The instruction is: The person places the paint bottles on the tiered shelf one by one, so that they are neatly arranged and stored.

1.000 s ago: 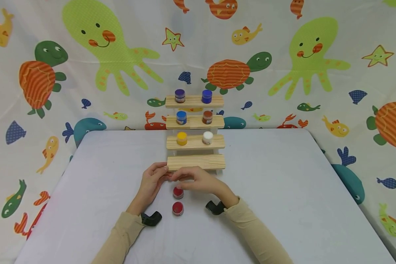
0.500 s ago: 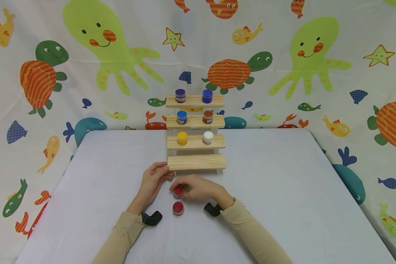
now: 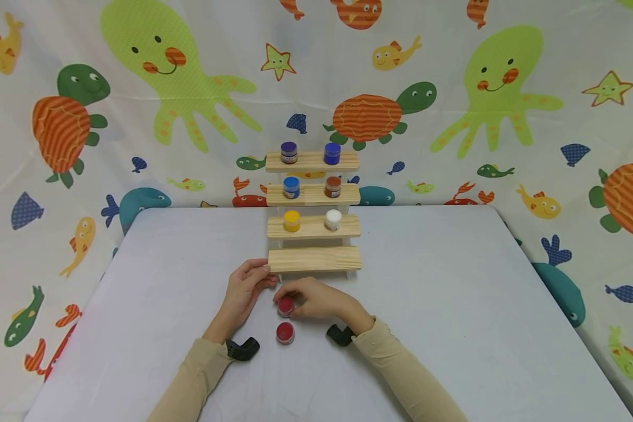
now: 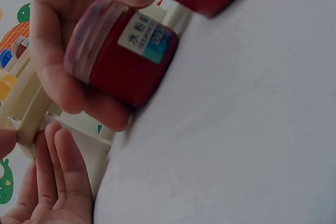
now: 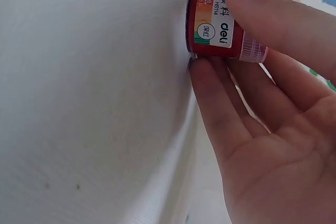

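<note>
My right hand [image 3: 322,298] holds a dark red paint jar [image 3: 285,306] between thumb and fingers, low at the table in front of a tiered wooden stand [image 3: 314,259]. The right wrist view shows the thumb on the labelled side of this jar [image 5: 216,24], fingers beneath and behind it. A second red paint jar [image 3: 285,333] stands just nearer the person. With thumb above and fingers below, my left hand [image 3: 244,291] grips the left end of the stand's lowest step. Those fingers [image 4: 71,166] reach under the plank in the left wrist view.
On the upper steps stand a yellow jar [image 3: 292,221], a white jar [image 3: 333,220], a light blue jar [image 3: 291,187], a brown jar [image 3: 333,187], a purple jar [image 3: 289,152] and a blue jar [image 3: 332,153]. A sea-animal curtain [image 3: 316,70] hangs behind the white-covered table [image 3: 453,305].
My right hand has come back from the lowest step's front edge and taken hold of the farther red paint jar. The left hand has stayed at the stand.
</note>
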{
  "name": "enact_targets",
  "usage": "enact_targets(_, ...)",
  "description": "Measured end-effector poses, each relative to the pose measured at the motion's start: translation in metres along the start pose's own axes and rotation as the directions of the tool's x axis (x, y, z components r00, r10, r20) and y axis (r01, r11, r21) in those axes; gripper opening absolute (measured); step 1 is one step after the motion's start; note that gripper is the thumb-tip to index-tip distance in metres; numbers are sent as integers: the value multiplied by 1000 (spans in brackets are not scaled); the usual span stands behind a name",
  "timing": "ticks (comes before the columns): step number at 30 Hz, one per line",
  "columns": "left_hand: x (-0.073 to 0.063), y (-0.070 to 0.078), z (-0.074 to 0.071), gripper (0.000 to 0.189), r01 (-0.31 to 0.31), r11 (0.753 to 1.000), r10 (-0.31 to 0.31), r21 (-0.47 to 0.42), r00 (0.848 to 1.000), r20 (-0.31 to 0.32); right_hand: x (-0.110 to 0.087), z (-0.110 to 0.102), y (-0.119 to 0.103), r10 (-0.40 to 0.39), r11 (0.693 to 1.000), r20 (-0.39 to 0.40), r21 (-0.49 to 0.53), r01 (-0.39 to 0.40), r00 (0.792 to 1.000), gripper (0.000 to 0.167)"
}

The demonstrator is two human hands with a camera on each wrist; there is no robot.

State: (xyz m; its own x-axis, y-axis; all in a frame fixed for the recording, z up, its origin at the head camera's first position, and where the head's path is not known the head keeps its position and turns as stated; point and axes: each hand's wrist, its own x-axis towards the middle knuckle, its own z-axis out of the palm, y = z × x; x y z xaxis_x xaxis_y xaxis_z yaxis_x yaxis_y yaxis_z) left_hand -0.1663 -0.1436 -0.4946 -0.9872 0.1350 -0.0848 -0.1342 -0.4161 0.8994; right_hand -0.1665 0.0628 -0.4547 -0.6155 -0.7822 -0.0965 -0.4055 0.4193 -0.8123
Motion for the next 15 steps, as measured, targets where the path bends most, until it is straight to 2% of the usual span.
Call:
enact_targets(9,-1,1,2,20,7,1000,-7,-2,1000,-1,1,0,0,27,1000,-16,-7,-27,1000,39)
enact_targets(15,0,1,2,20,9,1000,-9,-5,1000,-6,0,-1,-1,3,1000,-18,-13,-3,1000,37)
